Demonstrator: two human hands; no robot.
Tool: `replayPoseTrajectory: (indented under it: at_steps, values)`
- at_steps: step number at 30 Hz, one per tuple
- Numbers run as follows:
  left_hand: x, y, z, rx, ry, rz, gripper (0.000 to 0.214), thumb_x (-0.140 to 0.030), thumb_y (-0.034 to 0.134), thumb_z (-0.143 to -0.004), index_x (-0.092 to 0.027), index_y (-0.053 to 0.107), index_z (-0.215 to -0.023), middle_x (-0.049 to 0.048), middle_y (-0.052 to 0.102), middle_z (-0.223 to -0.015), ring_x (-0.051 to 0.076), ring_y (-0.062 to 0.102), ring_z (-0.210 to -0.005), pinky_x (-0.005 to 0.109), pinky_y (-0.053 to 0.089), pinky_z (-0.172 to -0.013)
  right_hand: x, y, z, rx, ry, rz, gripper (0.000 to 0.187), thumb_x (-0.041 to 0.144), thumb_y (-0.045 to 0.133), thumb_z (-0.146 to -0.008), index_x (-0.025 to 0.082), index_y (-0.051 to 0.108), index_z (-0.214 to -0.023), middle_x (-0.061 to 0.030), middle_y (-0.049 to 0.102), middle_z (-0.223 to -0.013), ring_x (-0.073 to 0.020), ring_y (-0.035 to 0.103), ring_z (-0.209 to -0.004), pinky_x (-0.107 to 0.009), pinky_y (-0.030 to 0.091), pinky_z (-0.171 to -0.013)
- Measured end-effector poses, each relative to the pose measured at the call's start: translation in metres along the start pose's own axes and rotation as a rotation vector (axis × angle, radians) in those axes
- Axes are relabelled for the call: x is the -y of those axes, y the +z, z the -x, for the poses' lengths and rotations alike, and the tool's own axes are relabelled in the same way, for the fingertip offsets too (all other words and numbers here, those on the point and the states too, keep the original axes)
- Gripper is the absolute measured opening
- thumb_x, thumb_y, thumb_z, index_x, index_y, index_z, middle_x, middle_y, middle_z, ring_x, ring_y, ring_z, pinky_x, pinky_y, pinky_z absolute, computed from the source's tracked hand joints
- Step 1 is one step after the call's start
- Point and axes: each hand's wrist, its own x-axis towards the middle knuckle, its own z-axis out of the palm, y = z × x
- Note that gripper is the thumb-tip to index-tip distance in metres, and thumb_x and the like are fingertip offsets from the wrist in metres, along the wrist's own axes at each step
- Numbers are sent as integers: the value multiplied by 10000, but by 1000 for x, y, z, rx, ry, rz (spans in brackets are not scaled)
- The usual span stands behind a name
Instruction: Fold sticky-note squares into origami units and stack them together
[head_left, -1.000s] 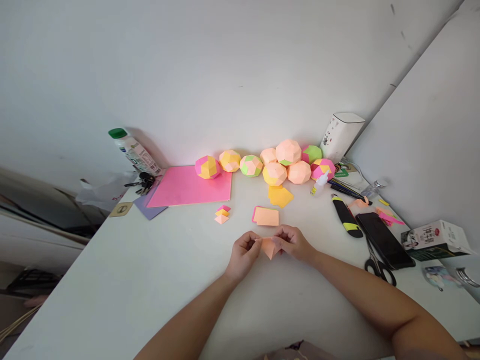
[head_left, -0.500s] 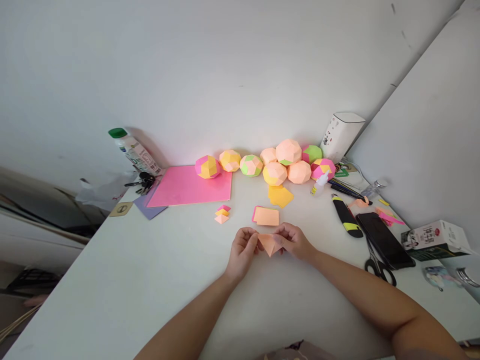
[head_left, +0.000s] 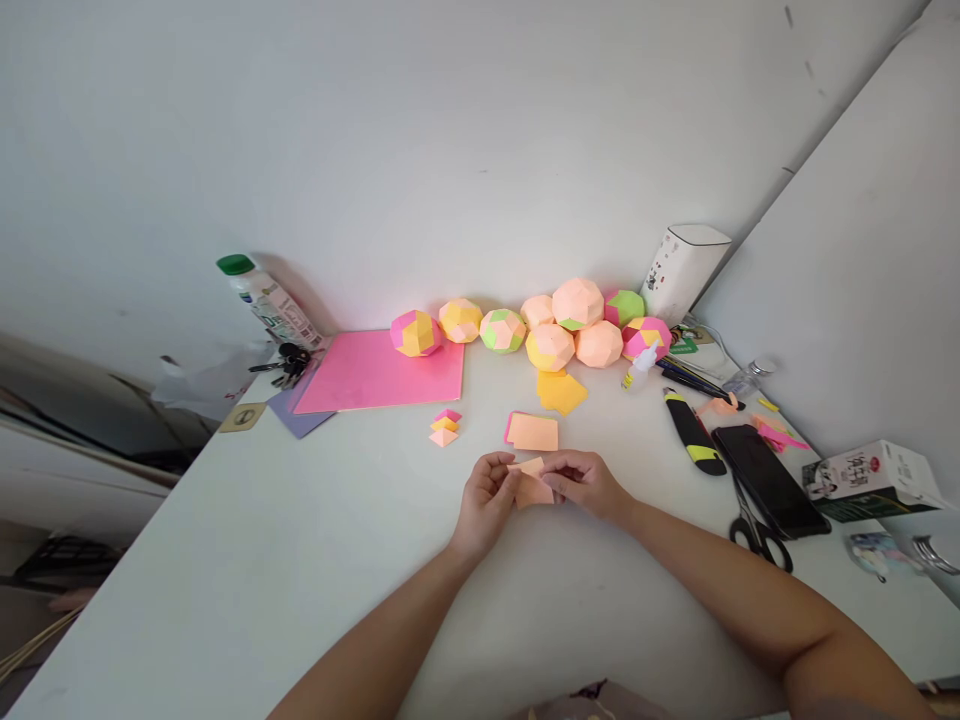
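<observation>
A small peach sheet of paper [head_left: 534, 489] with a crease across it is held between my two hands, low over the table. My left hand [head_left: 484, 505] pinches its left edge between thumb and fingers. On the other side, my right hand [head_left: 589, 486] grips the right edge, thumb on top. Just beyond my fingers lies a stack of peach and pink paper pieces [head_left: 534, 432]. To its left sit several small folded paper units [head_left: 445, 428] in pink, yellow and peach. Yellow paper squares [head_left: 562, 392] lie farther back.
Several faceted paper balls [head_left: 576, 304] line the wall, one on a pink board [head_left: 375, 372]. At right are a glue bottle [head_left: 640, 367], a box cutter [head_left: 694, 432], scissors [head_left: 759, 540], a phone [head_left: 771, 480] and a milk carton [head_left: 870, 480]. A green-capped bottle [head_left: 274, 305] stands at left.
The peach paper in my hands was a downward-pointing triangle; now it shows as a more squarish, opened shape with a crease. My hands have barely shifted.
</observation>
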Motion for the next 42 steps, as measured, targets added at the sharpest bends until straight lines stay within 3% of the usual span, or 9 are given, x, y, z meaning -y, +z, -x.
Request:
replayPoseTrajectory:
  at_steps: [4, 9, 18, 23, 28, 34, 42]
  values:
    - [4, 0, 0, 35, 9, 53, 262, -384, 569, -799, -223, 393, -906, -47, 485, -674, 71, 474, -545, 181, 379, -510, -3, 0, 0, -20, 60, 1, 240, 336, 650, -749, 164, 598, -909, 24, 534, -629, -107, 535, -525, -263, 470, -526]
    - [5, -1, 0, 45, 48, -55, 229, -391, 561, -800, -201, 435, -827, -31, 484, -687, 69, 454, -549, 182, 367, -504, -1, 0, 0, 4, 75, 30, 321, 338, 671, -721, 166, 603, -983, 27, 528, -645, -100, 517, -544, -254, 454, -538]
    - [7, -5, -1, 96, 74, -145, 314, -341, 597, -776, -208, 568, -1060, 31, 607, -835, 147, 568, -749, 270, 475, -664, -4, 0, 0, 25, 124, 45, 442, 336, 649, -752, 179, 567, -1157, -42, 611, -827, -127, 550, -657, -270, 470, -600]
    - [10, -6, -1, 98, 70, -140, 360, -321, 595, -780, -230, 555, -1126, 46, 607, -954, 164, 567, -855, 293, 474, -736, -1, 1, 0, 27, 110, 29, 286, 339, 637, -764, 158, 588, -980, -5, 573, -713, -111, 519, -590, -247, 440, -552]
    - [7, -5, -1, 101, 139, -254, 320, -316, 581, -791, -237, 580, -1101, 22, 558, -870, 140, 532, -755, 277, 459, -689, 2, 1, 0, 41, 92, 30, 222, 360, 630, -766, 163, 538, -721, 38, 486, -574, -95, 451, -514, -221, 363, -482]
    - [8, -6, -1, 116, 245, -354, 309, -325, 553, -815, -241, 590, -1110, -7, 471, -749, 123, 468, -680, 271, 435, -668, 1, 0, 0, 25, 64, 44, 255, 388, 617, -770, 169, 515, -688, 35, 491, -576, -101, 460, -511, -228, 372, -488]
    - [9, -7, -2, 125, 261, -401, 311, -370, 533, -827, -212, 606, -1085, -14, 435, -713, 108, 424, -614, 250, 397, -593, -2, 0, 0, -12, 33, 23, 237, 360, 618, -771, 173, 503, -681, 39, 482, -577, -98, 470, -506, -224, 381, -487]
